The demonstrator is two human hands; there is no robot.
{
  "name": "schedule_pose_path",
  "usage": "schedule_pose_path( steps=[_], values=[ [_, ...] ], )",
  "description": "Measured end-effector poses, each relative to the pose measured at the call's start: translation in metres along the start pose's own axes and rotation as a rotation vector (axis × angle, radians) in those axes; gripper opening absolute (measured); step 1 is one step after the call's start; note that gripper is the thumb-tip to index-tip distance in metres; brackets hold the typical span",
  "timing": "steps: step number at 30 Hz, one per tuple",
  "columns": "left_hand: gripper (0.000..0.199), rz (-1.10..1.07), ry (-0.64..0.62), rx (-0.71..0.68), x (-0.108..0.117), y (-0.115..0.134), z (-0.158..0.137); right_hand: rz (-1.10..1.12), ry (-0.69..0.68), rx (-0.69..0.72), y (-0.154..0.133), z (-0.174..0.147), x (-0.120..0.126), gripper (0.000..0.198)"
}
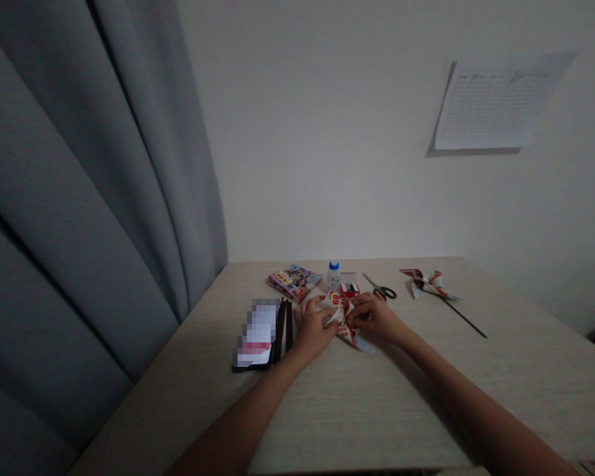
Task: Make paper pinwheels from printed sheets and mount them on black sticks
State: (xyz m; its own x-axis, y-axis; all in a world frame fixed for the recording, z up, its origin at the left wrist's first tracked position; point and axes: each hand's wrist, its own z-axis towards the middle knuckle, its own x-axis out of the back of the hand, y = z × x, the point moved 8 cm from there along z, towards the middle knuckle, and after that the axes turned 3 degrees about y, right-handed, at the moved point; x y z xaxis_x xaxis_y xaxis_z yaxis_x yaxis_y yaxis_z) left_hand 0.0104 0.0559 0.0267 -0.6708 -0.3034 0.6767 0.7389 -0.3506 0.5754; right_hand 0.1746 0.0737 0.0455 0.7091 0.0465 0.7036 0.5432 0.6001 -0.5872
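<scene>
A folded paper pinwheel, printed in red, yellow and white, lies between my hands on the table. My left hand grips its left side, with the thumb near the middle and some fingers spread over the tabletop. From the right, my right hand pinches the paper close to its centre. Whether a small part sits between those fingertips is hidden. Just beyond the paper stand a clear bottle with a blue cap and a small red box.
Left of my hands are a phone and dark sticks. Folded colour-printed papers lie behind. Scissors rest beyond my right hand. Farther right lies another pinwheel on a dark stick. A grey curtain borders the left.
</scene>
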Motion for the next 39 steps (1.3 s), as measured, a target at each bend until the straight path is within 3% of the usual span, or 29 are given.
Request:
schedule_pose_path(
  steps=[18,31,39],
  values=[
    [0.022,0.021,-0.034,0.020,-0.004,0.002,0.000,-0.036,-0.016,-0.032,-0.006,-0.001,-0.001,0.010],
    [0.017,0.059,-0.061,0.005,-0.008,0.000,-0.001,-0.108,-0.032,-0.043,-0.002,-0.002,-0.005,0.007],
    [0.017,0.054,-0.077,0.002,-0.012,-0.001,0.000,-0.067,0.058,-0.048,-0.003,-0.002,-0.004,0.005]
  ],
)
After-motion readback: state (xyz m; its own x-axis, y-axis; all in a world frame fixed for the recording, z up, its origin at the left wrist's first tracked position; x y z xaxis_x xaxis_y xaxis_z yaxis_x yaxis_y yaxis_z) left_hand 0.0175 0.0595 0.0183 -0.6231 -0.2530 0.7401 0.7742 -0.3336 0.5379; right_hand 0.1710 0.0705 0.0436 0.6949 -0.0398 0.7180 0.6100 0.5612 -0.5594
